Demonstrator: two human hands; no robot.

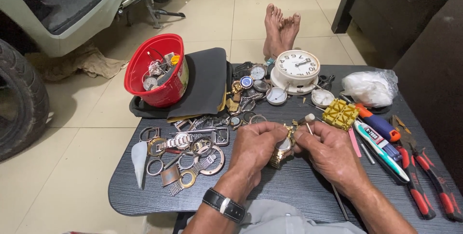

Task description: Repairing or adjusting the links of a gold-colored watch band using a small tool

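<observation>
My left hand (253, 149) and my right hand (330, 152) meet over the dark table (299, 186), both gripping a gold-coloured wristwatch (281, 151) between them. The left fingers curl around the watch's case and band. The right thumb and fingers press on its upper edge. A black-strapped watch (223, 205) sits on my left wrist. A small white-headed hammer (307, 119) lies just beyond my right hand.
A pile of watch cases and bands (185, 154) lies left. A red bucket (156, 70) stands on a black pouch (205, 84). A white alarm clock (295, 70), yellow holder block (340, 114), white plastic bag (370, 87), tubes, screwdrivers and red-handled pliers (429, 181) sit behind and right. Bare feet (280, 29) rest beyond.
</observation>
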